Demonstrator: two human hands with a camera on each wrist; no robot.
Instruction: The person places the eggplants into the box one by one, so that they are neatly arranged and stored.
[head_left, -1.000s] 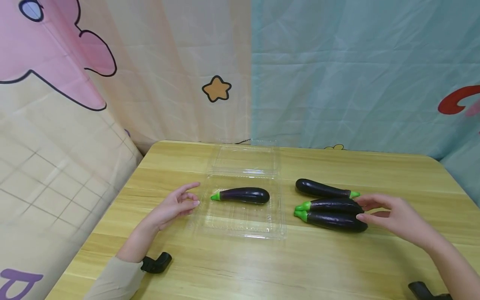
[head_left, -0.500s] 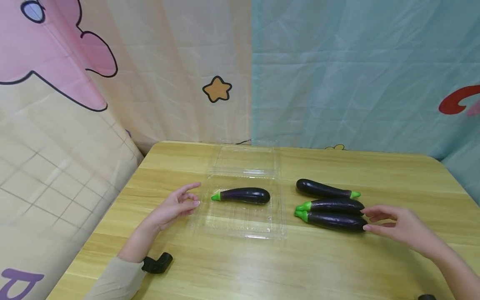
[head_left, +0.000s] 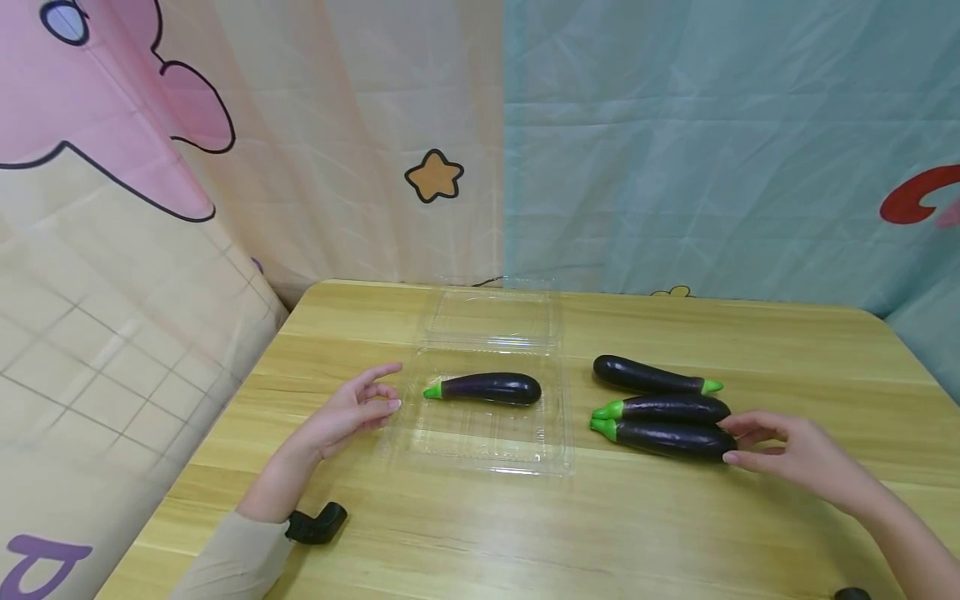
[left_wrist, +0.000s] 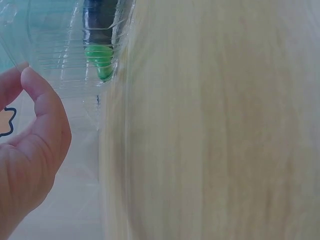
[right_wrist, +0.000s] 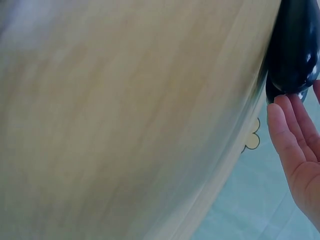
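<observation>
An open clear plastic clamshell container [head_left: 480, 442] lies mid-table, one dark purple eggplant [head_left: 491, 389] with a green stem inside it. My left hand [head_left: 348, 412] is at its left rim; in the left wrist view the thumb [left_wrist: 42, 92] and a fingertip meet at the plastic edge, pinching it. On the right, two eggplants [head_left: 671, 440] lie side by side, stems to the left. My right hand [head_left: 783, 450] touches their blunt ends, and the right wrist view shows straight fingers [right_wrist: 285, 132] against the dark skin. Just behind them lies another eggplant [head_left: 645, 375], stem to the right.
The container's raised lid [head_left: 491, 312] extends toward the back of the wooden table [head_left: 600, 533]. A printed curtain [head_left: 675, 150] hangs behind the table. A black wrist device [head_left: 318, 523] sits by the left sleeve.
My right hand has slid back off the tops of the two eggplants to their blunt ends. The left hand, the container and the eggplants have hardly moved.
</observation>
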